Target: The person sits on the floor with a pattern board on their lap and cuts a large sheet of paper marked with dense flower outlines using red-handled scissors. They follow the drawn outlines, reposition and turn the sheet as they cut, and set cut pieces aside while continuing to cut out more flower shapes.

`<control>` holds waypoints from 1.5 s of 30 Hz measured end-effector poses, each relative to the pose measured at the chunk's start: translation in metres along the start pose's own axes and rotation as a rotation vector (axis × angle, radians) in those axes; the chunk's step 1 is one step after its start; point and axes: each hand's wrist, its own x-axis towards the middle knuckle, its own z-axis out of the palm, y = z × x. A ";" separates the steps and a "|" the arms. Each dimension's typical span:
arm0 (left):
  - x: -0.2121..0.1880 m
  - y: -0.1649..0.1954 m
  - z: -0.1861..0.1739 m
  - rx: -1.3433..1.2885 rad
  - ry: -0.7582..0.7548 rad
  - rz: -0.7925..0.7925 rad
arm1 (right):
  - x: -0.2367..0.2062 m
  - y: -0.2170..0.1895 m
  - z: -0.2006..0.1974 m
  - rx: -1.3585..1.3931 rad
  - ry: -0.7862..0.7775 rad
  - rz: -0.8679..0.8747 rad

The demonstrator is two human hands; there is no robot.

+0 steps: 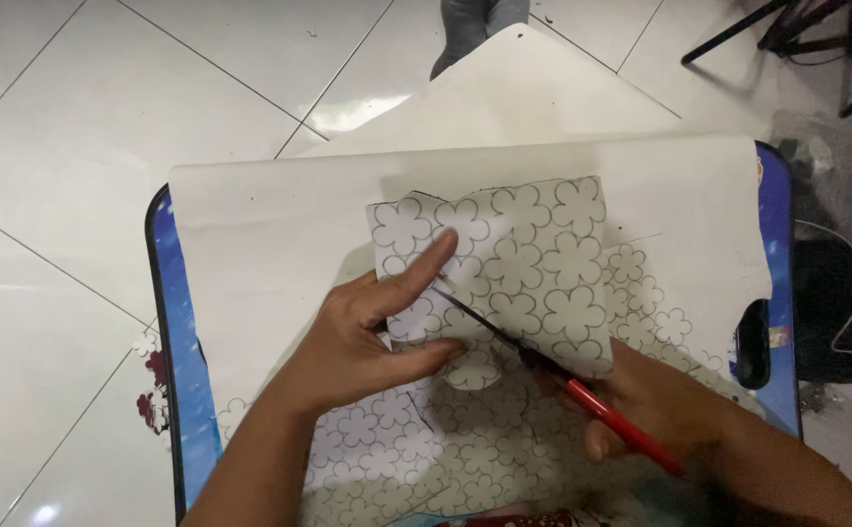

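A left hand (pixel 372 337) is pinching a sheet of flower-outline paper (pixel 514 273) between thumb and extended forefinger, holding it lifted over a small blue-edged table (pixel 170 322). The right hand (pixel 655 405) is gripping red-handled scissors (pixel 553 371), fingers curled around the handles, the dark blades lying across the sheet near its centre. More flower-printed paper (pixel 397 449) is lying nearer, beneath both wrists.

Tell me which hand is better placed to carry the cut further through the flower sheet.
Right. The right hand already grips the red-handled scissors, blades into the flower-patterned sheet. The left hand is busy pinching and steadying that sheet.
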 end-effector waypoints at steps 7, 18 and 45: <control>0.007 0.015 -0.006 0.156 -0.097 -0.346 | -0.001 0.004 -0.008 -0.102 -0.075 0.222; 0.004 0.004 -0.009 0.164 -0.064 -0.211 | -0.003 0.035 -0.014 -0.129 -0.061 0.075; -0.012 -0.021 0.054 0.179 0.314 0.351 | -0.005 0.015 0.022 0.404 -0.021 0.060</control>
